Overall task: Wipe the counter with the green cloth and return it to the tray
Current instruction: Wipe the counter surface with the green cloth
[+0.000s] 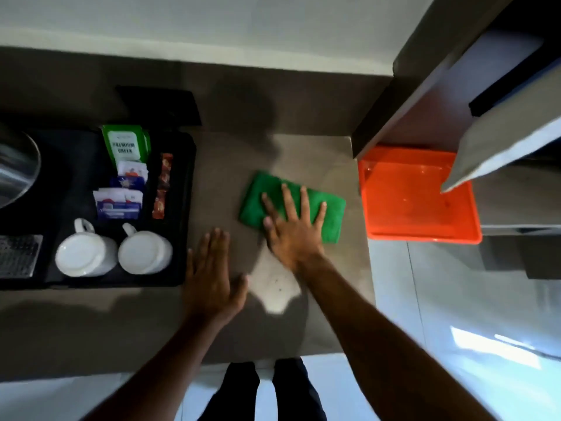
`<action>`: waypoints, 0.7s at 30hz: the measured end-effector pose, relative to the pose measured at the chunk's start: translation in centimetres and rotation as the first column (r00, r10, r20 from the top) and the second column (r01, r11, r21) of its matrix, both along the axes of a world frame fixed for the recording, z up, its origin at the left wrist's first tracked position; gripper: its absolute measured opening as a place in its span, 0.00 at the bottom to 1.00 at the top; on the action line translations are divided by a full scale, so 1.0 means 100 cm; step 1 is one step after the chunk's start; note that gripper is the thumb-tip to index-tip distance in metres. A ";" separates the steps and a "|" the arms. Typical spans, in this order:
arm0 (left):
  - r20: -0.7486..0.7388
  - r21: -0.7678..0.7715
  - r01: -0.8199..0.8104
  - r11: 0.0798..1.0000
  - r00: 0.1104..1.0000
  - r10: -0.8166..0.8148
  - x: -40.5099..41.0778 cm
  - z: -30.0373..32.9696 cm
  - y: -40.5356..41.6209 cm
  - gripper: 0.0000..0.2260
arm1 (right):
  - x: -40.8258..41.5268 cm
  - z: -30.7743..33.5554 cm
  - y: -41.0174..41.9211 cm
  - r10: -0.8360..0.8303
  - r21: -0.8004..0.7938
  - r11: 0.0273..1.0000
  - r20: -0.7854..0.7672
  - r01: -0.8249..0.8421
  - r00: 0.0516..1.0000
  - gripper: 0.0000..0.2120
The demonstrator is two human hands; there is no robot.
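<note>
A folded green cloth (258, 199) lies flat on the grey-brown counter (230, 153), right of centre. My right hand (293, 229) presses down on it with the fingers spread flat, covering its near half. My left hand (212, 278) rests flat and empty on the counter, just left of the cloth and apart from it. An empty orange tray (409, 208) sits at the counter's right end, partly beyond the edge and a short gap from the cloth.
A black tray (182, 208) on the left holds two upturned white mugs (86, 253), tea and coffee sachets (126, 147) and a metal kettle (15, 168). A cabinet (455, 95) overhangs the orange tray. The floor and my legs show beyond the near edge.
</note>
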State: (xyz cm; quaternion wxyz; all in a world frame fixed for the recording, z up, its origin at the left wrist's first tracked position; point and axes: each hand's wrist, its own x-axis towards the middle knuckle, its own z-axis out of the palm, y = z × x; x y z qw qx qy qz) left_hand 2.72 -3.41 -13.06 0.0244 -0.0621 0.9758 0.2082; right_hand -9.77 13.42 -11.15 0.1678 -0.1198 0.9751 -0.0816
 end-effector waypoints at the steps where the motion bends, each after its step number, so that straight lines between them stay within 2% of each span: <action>1: 0.019 -0.045 0.013 0.999 1.000 -0.012 0.001 0.002 -0.001 0.40 | 0.044 -0.001 0.014 0.005 -0.003 1.000 -0.013 -0.005 1.000 0.26; 3: 0.049 -0.126 0.078 0.989 0.996 -0.073 0.002 0.004 -0.006 0.38 | 0.119 0.000 0.044 -0.045 0.016 0.999 -0.013 0.045 0.999 0.27; 5: 0.070 -0.163 0.113 0.980 0.992 -0.103 0.002 0.004 -0.008 0.37 | 0.145 0.001 0.062 -0.084 0.062 0.995 0.046 0.081 0.995 0.27; 8: 0.055 -0.181 0.090 0.979 0.995 -0.081 0.001 -0.002 -0.005 0.38 | 0.106 -0.004 0.056 -0.069 0.099 0.993 0.018 0.067 0.997 0.27; 11: 0.024 -0.130 0.070 0.989 0.997 -0.067 0.001 -0.010 -0.004 0.38 | 0.021 -0.013 0.038 -0.006 0.069 0.998 -0.071 0.010 0.997 0.26; 14: 0.001 -0.124 0.077 0.989 0.997 -0.078 0.002 -0.012 -0.004 0.38 | -0.070 -0.012 0.009 -0.011 0.031 0.999 -0.033 0.012 0.999 0.27; 16: -0.021 -0.108 0.070 0.992 0.997 -0.073 0.003 -0.011 -0.004 0.38 | -0.100 -0.013 -0.007 -0.012 0.025 1.000 -0.017 0.012 1.000 0.27; 19: 0.010 -0.084 0.057 0.995 0.998 -0.056 0.003 -0.005 -0.006 0.38 | -0.084 -0.014 -0.014 -0.009 0.017 1.000 -0.041 0.010 0.999 0.27; 21: 0.052 -0.083 0.065 0.994 0.997 -0.061 0.004 0.004 -0.007 0.39 | -0.025 -0.008 -0.007 -0.029 0.005 1.000 -0.070 0.030 0.997 0.27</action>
